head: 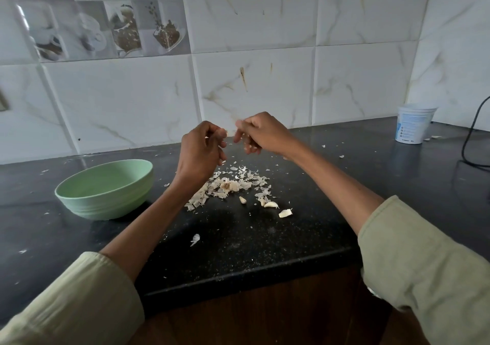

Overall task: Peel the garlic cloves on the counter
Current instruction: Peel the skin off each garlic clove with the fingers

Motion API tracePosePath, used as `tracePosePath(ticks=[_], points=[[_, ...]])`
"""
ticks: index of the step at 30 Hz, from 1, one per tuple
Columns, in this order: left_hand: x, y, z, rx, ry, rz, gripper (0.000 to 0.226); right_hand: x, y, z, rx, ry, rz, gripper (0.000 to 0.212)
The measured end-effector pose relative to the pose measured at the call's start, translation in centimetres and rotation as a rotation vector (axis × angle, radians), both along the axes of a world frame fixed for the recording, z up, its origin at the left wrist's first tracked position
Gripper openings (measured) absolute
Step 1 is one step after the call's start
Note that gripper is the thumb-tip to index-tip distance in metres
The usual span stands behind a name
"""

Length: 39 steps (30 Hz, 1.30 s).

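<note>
A: Largest first?
B: Black counter (265, 238) across the whole lower half. Green bowl (106, 193) at nine o'clock of the peel heap.
A: Then the heap?
B: Peels (233, 182) at centre, just under the raised hands, with a spent bulb base (227, 186) in the middle. White tub (415, 123) well off at two o'clock.
A: Cloves?
B: Three loose cloves (271, 204) at five o'clock of the heap, lying flat, long axes running roughly nine to three. Nearer the right hand (261, 132), by the look of it.
A: And the left hand (202, 148)?
B: Raised above the heap, fingers (221, 143) curled tight toward the palm. Something pale pinched at the thumb tip, probably a clove; too small to be sure.
A: Right fingers (245, 139)?
B: Curled as well, tips pointing at nine o'clock toward the left thumb, close but apart. Possibly a scrap of skin between them; cannot tell.
A: Next?
B: Likely more skin to strip, then down toward five o'clock for the next clove.
</note>
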<state>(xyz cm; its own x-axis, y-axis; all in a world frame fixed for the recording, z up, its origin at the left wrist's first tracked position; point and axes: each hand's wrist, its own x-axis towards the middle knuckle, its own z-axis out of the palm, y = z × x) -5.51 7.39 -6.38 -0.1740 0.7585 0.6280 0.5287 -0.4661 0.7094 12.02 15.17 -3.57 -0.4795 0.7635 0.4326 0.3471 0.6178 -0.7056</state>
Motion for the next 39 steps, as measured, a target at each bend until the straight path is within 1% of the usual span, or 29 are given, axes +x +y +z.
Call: tracePosePath(ticks=[1,2,3,4,5,7,9,10,14,21,24,27,33,39], points=[[0.0,0.0,-0.1,-0.002,0.025,0.009,0.015,0.5,0.2,0.0,0.058,-0.130,-0.002,0.030],[0.0,-0.1,-0.2,0.004,0.066,0.024,0.017,0.8,0.5,-0.1,0.095,-0.268,0.009,0.021],[0.2,-0.2,-0.2,0.013,0.114,0.044,0.018,1.0,0.6,-0.2,0.108,-0.387,0.030,0.015],[0.2,-0.2,-0.3,0.025,0.151,0.061,0.020,1.1,0.6,-0.2,0.106,-0.452,0.045,0.021],[0.3,-0.2,-0.3,0.037,0.174,0.077,0.021,1.1,0.6,-0.2,0.108,-0.450,0.059,0.029],[0.1,-0.1,-0.3,0.046,0.186,0.095,0.022,0.7,0.3,0.1,0.133,-0.287,0.086,0.037],[-0.1,0.0,-0.3,0.027,0.182,0.079,0.020,0.3,-0.2,0.3,0.127,-0.104,0.120,0.034],[-0.1,0.0,-0.4,0.011,0.176,0.065,0.020,0.1,-0.3,0.3,0.123,-0.061,0.134,0.030],[0.0,0.1,-0.7,-0.072,0.071,-0.024,0.018,-0.3,0.1,-0.3,0.152,-0.011,0.133,0.017],[-0.2,-0.1,-0.2,-0.075,-0.056,-0.096,0.025,-0.2,0.1,-0.1,0.103,0.144,0.184,0.023],[-0.2,-0.2,0.0,-0.088,-0.110,-0.102,0.024,-0.2,-0.1,-0.1,0.087,0.181,0.203,0.025],[-0.2,-0.2,0.0,-0.103,-0.119,-0.106,0.024,-0.1,0.0,-0.1,0.087,0.187,0.195,0.023],[-0.1,-0.5,-0.1,-0.049,-0.030,-0.038,0.009,0.2,0.1,0.0,0.158,0.149,0.110,0.019],[-0.1,-0.9,0.1,0.033,0.004,0.038,0.005,-0.3,-0.2,0.1,0.247,0.084,0.047,0.013]])
